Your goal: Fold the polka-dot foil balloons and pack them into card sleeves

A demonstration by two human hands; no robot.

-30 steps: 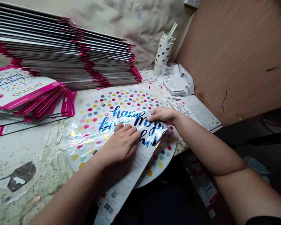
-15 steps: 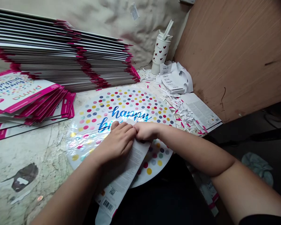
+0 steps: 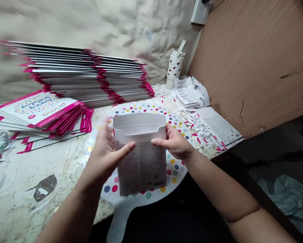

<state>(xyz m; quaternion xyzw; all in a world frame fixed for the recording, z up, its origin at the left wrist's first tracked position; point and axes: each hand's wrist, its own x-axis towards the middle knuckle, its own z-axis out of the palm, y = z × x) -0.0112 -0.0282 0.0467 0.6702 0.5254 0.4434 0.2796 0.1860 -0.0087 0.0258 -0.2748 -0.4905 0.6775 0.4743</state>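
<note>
A white cardboard packet point(image 3: 141, 165) printed with small grey text stands tilted up in front of me, its top flap point(image 3: 140, 119) unfolded. My right hand point(image 3: 175, 141) grips the packet's right edge, thumb on the front and fingers behind. On the other side, my left hand point(image 3: 107, 148) is spread, its thumb across the packet's front and its blurred fingers raised off the left edge. Under the packet lies a flat, round foil balloon point(image 3: 175, 168) with coloured dots, its white tail point(image 3: 119, 222) hanging over the table edge. The packet covers the balloon's lettering.
A tall stack of pink-edged packets point(image 3: 90, 77) stands against the wall, with a looser pile point(image 3: 52, 111) at left. Toward the right are a heart-patterned tumbler point(image 3: 175, 69), barcode labels point(image 3: 188, 94), paper scraps point(image 3: 197, 125) and a flat printed card point(image 3: 222, 126). A wooden panel point(image 3: 252, 67) bounds that side.
The packet has gone from lying slanted under both hands to tilted up, facing me. My hands have parted to its two sides, the left fingers opening. The view has shifted slightly.
</note>
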